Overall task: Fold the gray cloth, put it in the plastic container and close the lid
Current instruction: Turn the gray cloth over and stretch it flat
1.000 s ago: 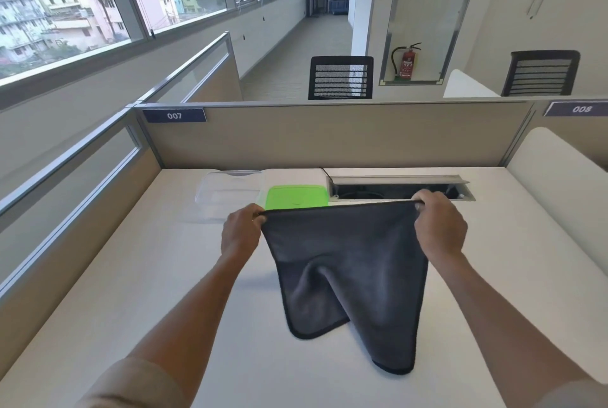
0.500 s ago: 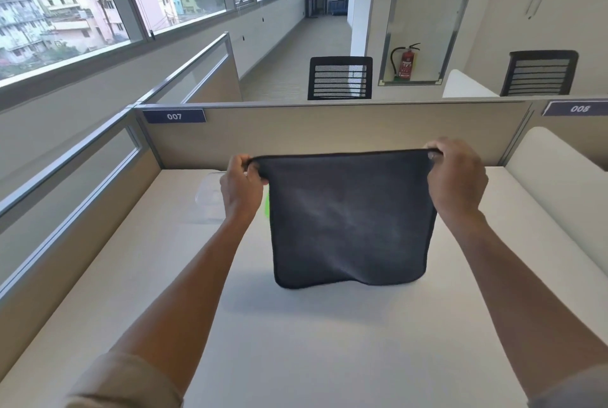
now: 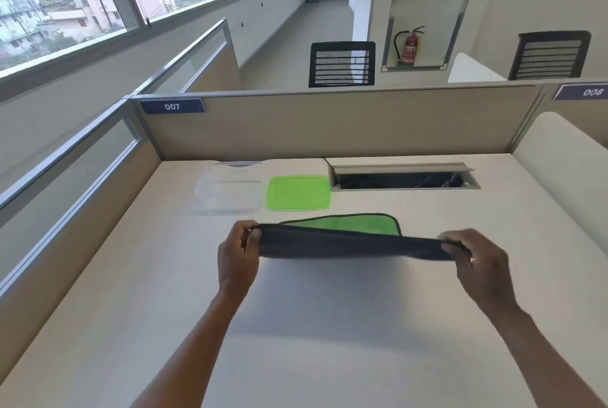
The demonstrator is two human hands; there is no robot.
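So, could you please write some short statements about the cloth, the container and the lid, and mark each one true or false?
1. Both the left hand and the right hand hold the gray cloth. True.
2. The cloth lies inside the plastic container. False: it is held above the desk.
3. The green lid lies on the desk beside the container. True.
4. The container is closed. False: it is open, its lid off.
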